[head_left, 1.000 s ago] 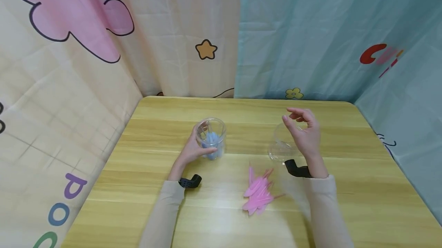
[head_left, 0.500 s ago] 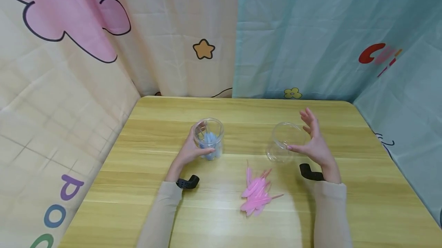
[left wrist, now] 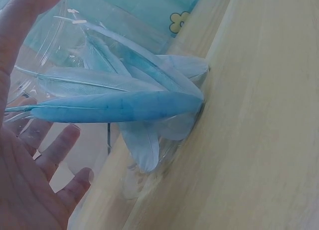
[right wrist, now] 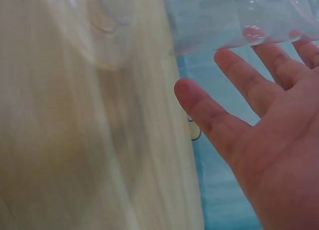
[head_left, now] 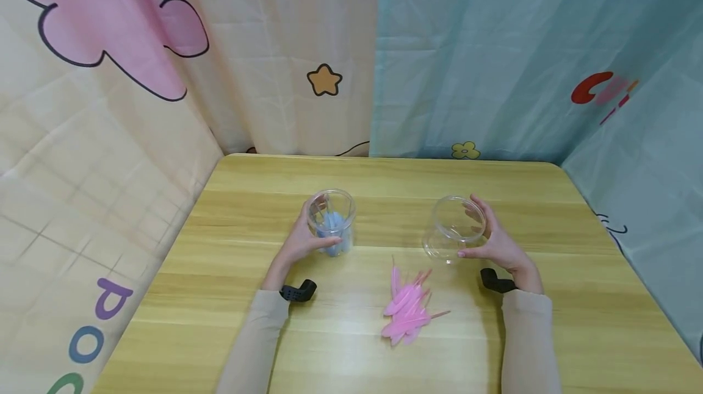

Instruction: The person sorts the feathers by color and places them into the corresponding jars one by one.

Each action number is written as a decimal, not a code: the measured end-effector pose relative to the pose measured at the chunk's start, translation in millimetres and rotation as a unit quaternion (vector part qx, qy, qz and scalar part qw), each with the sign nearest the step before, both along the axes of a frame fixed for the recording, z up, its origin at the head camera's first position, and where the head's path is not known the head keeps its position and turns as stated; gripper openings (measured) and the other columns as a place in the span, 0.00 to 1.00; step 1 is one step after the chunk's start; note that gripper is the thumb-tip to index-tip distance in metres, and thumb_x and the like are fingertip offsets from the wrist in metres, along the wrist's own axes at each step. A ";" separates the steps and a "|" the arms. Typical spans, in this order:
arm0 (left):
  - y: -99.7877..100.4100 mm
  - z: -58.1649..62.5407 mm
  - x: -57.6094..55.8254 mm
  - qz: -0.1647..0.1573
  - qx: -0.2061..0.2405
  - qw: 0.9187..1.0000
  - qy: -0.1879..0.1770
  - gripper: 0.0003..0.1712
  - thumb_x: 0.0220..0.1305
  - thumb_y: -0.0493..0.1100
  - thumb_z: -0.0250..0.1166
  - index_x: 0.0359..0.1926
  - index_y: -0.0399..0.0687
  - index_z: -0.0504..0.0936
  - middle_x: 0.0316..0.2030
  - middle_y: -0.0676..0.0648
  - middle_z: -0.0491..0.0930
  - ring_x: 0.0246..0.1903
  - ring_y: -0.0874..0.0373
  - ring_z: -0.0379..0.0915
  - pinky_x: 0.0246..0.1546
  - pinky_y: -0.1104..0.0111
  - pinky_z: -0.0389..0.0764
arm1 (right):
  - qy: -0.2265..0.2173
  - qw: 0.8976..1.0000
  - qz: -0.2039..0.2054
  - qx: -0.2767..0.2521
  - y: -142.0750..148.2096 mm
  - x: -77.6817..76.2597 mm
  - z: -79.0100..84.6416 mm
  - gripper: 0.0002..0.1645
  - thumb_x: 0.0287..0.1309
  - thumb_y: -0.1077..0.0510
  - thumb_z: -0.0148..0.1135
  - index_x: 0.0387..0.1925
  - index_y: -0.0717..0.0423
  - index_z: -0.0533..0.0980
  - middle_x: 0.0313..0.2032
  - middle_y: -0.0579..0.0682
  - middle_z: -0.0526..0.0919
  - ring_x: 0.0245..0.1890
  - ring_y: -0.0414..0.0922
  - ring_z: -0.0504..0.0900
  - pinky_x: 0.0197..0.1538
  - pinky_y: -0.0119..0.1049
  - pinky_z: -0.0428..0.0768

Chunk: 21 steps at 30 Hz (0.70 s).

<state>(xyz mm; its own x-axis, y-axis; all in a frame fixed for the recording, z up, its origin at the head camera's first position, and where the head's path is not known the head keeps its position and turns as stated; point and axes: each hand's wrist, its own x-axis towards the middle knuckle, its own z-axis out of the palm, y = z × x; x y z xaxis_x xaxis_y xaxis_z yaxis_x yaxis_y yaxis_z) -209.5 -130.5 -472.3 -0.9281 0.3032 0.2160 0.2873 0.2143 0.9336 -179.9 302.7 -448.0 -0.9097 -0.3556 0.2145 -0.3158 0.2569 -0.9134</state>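
Note:
My left hand [head_left: 302, 236] is round a clear plastic cup [head_left: 347, 241] on the left of the table, thumb in front and fingers behind. Inside that cup stand several pale blue feathers [left wrist: 117, 106], their quills upward. Over on the right, my right hand [head_left: 501, 249] holds a second clear cup [head_left: 456, 230] between thumb and fingers. Nothing shows inside this cup. The right wrist view has the fingertips against its wall [right wrist: 214, 20]. Between the two hands, nearer the person, lies a loose pile of pink feathers [head_left: 407, 313].
All of this is on a wooden table [head_left: 263, 189] with light grain. Printed curtains [head_left: 439, 64] hang close behind the table and at its sides. A black wrist mount [head_left: 299, 291] sits on the left wrist, another black mount [head_left: 497, 281] on the right.
The right hand has moved from above the right-hand cup down to its right side and closed its thumb and fingers round it. The left hand and pink feathers stay in place.

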 end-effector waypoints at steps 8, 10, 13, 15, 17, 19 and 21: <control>0.5 -1.7 0.5 0.001 0.002 1.000 0.001 0.59 0.44 0.46 0.79 0.71 0.60 0.50 0.68 0.49 0.57 0.66 0.50 0.52 0.60 0.44 0.58 | 0.008 1.000 0.008 0.001 -0.8 -6.3 -15.2 0.69 0.35 0.74 0.76 0.73 0.50 0.44 0.66 0.68 0.54 0.66 0.62 0.51 0.57 0.67 0.53; 0.3 -2.1 1.1 0.000 0.000 1.000 0.000 0.59 0.44 0.46 0.78 0.71 0.60 0.50 0.68 0.49 0.57 0.66 0.50 0.52 0.60 0.44 0.57 | 0.007 1.000 0.013 0.001 -1.2 -6.5 -17.2 0.67 0.35 0.74 0.76 0.72 0.52 0.45 0.66 0.67 0.55 0.66 0.63 0.52 0.57 0.67 0.52; 0.4 -1.8 1.2 0.001 -0.001 1.000 -0.001 0.59 0.44 0.45 0.78 0.71 0.60 0.50 0.68 0.49 0.57 0.66 0.51 0.52 0.60 0.45 0.57 | 0.001 1.000 0.017 0.000 -1.7 -6.7 -18.0 0.65 0.37 0.73 0.75 0.72 0.53 0.46 0.66 0.67 0.56 0.65 0.64 0.52 0.58 0.68 0.50; 0.6 -1.1 0.7 0.000 0.001 1.000 -0.001 0.59 0.44 0.44 0.78 0.71 0.59 0.50 0.68 0.49 0.57 0.67 0.51 0.51 0.60 0.45 0.56 | -0.002 1.000 0.019 -0.003 -2.1 -7.1 -17.5 0.65 0.38 0.74 0.75 0.72 0.53 0.46 0.66 0.67 0.56 0.65 0.65 0.52 0.58 0.69 0.50; 1.0 -0.6 -0.2 0.001 0.001 1.000 0.001 0.58 0.44 0.43 0.78 0.71 0.59 0.50 0.68 0.49 0.57 0.66 0.52 0.52 0.61 0.46 0.56 | -0.004 1.000 0.019 -0.005 -2.3 -7.6 -17.1 0.64 0.39 0.73 0.74 0.72 0.53 0.46 0.66 0.67 0.55 0.65 0.66 0.53 0.58 0.69 0.52; 1.2 -0.5 -1.4 0.001 0.000 1.000 0.001 0.58 0.45 0.42 0.78 0.71 0.58 0.50 0.68 0.48 0.57 0.66 0.52 0.52 0.61 0.47 0.56 | -0.006 1.000 0.020 -0.008 -2.2 -8.2 -17.4 0.64 0.39 0.74 0.74 0.72 0.53 0.46 0.66 0.67 0.55 0.65 0.67 0.53 0.57 0.70 0.54; 1.0 -0.9 -2.5 0.000 -0.002 1.000 0.002 0.59 0.45 0.41 0.78 0.72 0.58 0.50 0.68 0.47 0.57 0.66 0.52 0.52 0.61 0.47 0.56 | -0.006 1.000 0.022 -0.012 -2.2 -9.0 -17.6 0.64 0.39 0.74 0.73 0.72 0.52 0.46 0.66 0.68 0.55 0.64 0.68 0.53 0.56 0.70 0.55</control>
<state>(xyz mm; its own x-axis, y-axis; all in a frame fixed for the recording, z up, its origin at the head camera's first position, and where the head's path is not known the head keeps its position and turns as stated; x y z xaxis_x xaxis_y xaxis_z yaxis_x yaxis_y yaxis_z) -212.0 -129.4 -473.1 -0.9274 0.3033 0.2191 0.2915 0.2187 0.9312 -188.9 300.5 -465.6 -0.8956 -0.3906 0.2128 -0.3159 0.2217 -0.9225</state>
